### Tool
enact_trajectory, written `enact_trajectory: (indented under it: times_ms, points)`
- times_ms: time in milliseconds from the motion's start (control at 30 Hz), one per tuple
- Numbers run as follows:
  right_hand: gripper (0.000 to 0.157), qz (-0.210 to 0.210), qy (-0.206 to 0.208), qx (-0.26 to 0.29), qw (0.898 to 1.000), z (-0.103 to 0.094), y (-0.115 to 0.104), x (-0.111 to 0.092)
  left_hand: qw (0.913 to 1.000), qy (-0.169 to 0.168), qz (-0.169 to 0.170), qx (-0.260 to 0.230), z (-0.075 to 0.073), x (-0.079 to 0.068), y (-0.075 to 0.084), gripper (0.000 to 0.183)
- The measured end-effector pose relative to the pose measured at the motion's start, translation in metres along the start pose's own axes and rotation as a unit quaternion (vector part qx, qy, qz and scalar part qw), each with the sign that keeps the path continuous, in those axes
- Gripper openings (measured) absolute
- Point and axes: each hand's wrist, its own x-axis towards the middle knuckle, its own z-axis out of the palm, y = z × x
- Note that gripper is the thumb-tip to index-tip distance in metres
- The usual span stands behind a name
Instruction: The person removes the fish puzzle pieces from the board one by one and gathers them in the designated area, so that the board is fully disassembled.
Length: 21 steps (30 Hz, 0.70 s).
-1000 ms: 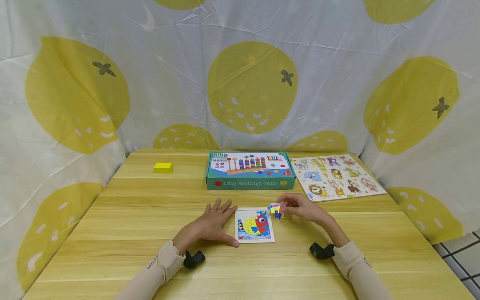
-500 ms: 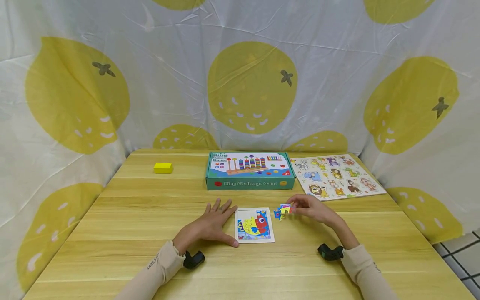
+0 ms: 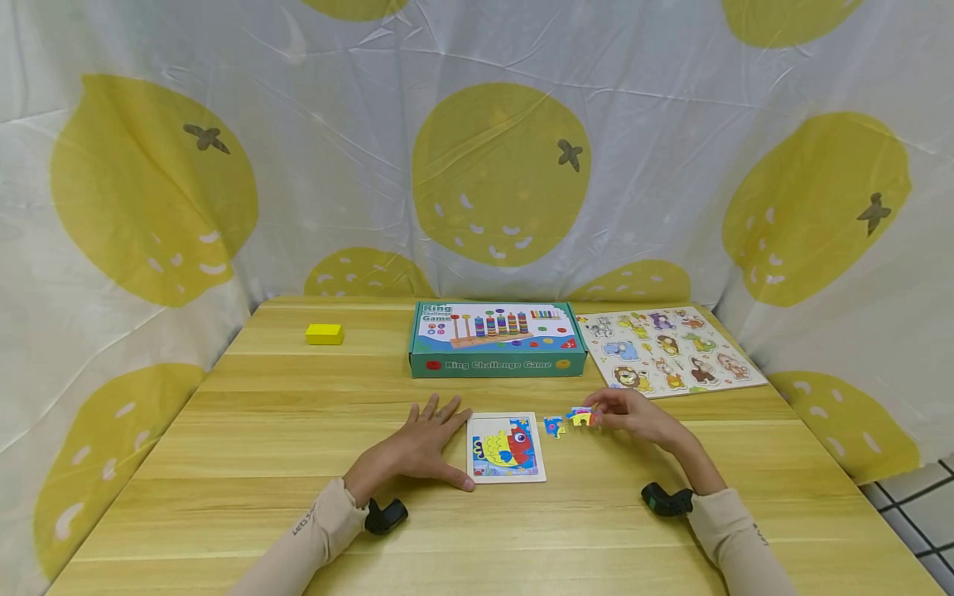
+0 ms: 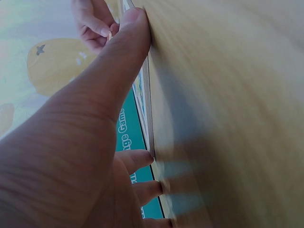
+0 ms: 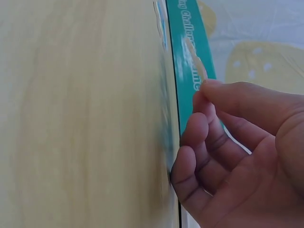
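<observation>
In the head view, my left hand lies spread flat on the table, thumb and index finger at the left corners of a small square jigsaw puzzle with a yellow and red fish. In the left wrist view its thumb rests at the puzzle's edge. My right hand pinches a pink, yellow and blue jigsaw piece between thumb and fingers, above the table. From the right wrist, that piece appears edge-on at the fingertips. A blue and yellow jigsaw piece lies just right of the puzzle's frame.
Behind the puzzle stands a green Ring Challenge Game box. An animal peg board lies to its right, close beyond my right hand. A yellow block sits at the back left. A lemon-print curtain closes off the table's far side.
My right hand has moved right, away from the puzzle, with its piece. The blue and yellow piece, earlier overlapping the held one, now lies apart on the table. My left hand stays put.
</observation>
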Motion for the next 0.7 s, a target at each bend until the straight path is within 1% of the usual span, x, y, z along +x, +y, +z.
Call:
enact_trajectory:
  times_ms: [167, 433, 700]
  points:
    - [0.025, -0.005, -0.004, -0.003, 1.000, -0.0008, 0.0007, -0.0012, 1.0000, -0.001, 0.000, 0.002, 0.0000, 0.0001, 0.0000, 0.110]
    - [0.023, 0.007, -0.008, -0.004, 1.000, 0.0011, 0.0024, 0.0003, 1.0000, -0.003, -0.003, 0.001, 0.0006, 0.0007, -0.0011, 0.110]
    - [0.024, -0.003, -0.009, -0.013, 1.000, 0.0015, 0.0049, 0.0007, 1.0000, -0.004, -0.005, 0.002, -0.0003, 0.0002, -0.0001, 0.110]
